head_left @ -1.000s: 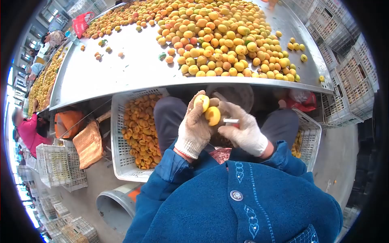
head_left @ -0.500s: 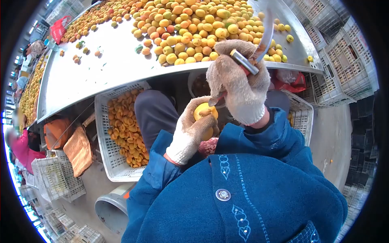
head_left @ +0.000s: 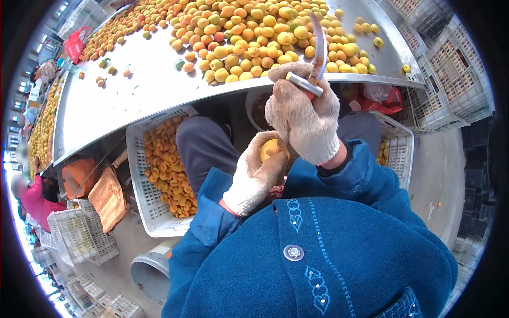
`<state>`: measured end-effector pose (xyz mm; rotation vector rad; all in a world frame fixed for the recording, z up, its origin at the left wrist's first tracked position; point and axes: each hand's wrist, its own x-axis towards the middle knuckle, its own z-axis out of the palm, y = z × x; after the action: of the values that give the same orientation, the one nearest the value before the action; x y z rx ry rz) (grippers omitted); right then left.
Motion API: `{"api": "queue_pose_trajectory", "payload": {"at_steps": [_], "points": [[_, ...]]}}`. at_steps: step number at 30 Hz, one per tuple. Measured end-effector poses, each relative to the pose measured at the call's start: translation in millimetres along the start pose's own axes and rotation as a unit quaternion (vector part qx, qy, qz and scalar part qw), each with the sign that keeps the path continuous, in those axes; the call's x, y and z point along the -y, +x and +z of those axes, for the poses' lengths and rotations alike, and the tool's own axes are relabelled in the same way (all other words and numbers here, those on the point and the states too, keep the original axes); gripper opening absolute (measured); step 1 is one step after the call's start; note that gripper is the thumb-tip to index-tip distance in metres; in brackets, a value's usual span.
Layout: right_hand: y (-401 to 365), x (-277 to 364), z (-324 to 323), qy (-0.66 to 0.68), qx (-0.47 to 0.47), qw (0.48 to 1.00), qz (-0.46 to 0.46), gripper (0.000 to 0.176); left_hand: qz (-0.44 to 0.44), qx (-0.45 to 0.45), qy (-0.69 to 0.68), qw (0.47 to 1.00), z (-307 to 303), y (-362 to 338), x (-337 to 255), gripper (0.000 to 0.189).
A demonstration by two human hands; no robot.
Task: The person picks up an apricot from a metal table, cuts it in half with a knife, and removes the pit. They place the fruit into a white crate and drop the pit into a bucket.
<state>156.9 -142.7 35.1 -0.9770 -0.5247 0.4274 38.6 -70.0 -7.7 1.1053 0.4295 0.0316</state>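
Both my hands wear stained, pale knit gloves and are close together above my lap. My left hand is closed round a yellow apricot, whose upper side shows between thumb and fingers. Just above and to the right, my right hand is wrapped round a curved knife with a brown-stained blade that points up and away from me. A short metal-looking piece sticks out across the top of that fist. The right fingertips reach down to the edge of the apricot.
A metal table in front bears a heap of whole apricots. Left of my knees stands a white crate of halved apricots; another crate is at right. A bucket sits under the table edge. A person in pink is far left.
My right hand has shifted left and slightly down, closer over the apricot, and the knife blade now leans leftward. My left hand has moved a little right, still holding the apricot.
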Motion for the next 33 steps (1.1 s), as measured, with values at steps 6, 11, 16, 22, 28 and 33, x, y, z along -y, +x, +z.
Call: {"api": "queue_pose_trajectory", "payload": {"at_steps": [6,11,16,22,28,33], "points": [[2.3,-11.6,-4.8,0.049,-0.094,0.991,0.081,0.015,0.005,-0.002,0.100,0.995,3.5,0.6,5.4,0.033],[6.9,-11.2,-11.9,0.082,-0.154,0.975,0.139,0.015,-0.048,0.015,0.156,0.986,7.1,0.6,-4.7,0.035],[2.3,-18.9,-32.6,0.173,-0.175,0.943,0.224,0.019,0.089,0.072,0.223,0.968,-2.0,6.1,18.7,0.036],[-5.1,-24.8,-43.6,0.215,-0.196,0.927,0.237,0.018,-0.037,0.039,0.202,0.978,13.1,8.6,-4.2,0.028],[-1.1,-18.0,-37.7,0.179,-0.240,0.931,0.210,0.019,-0.010,0.032,0.132,0.991,8.8,17.0,5.8,0.026],[-2.6,-29.6,-49.1,0.248,-0.257,0.896,0.265,0.024,0.046,0.060,0.235,0.969,9.3,19.1,5.2,0.026]]}}
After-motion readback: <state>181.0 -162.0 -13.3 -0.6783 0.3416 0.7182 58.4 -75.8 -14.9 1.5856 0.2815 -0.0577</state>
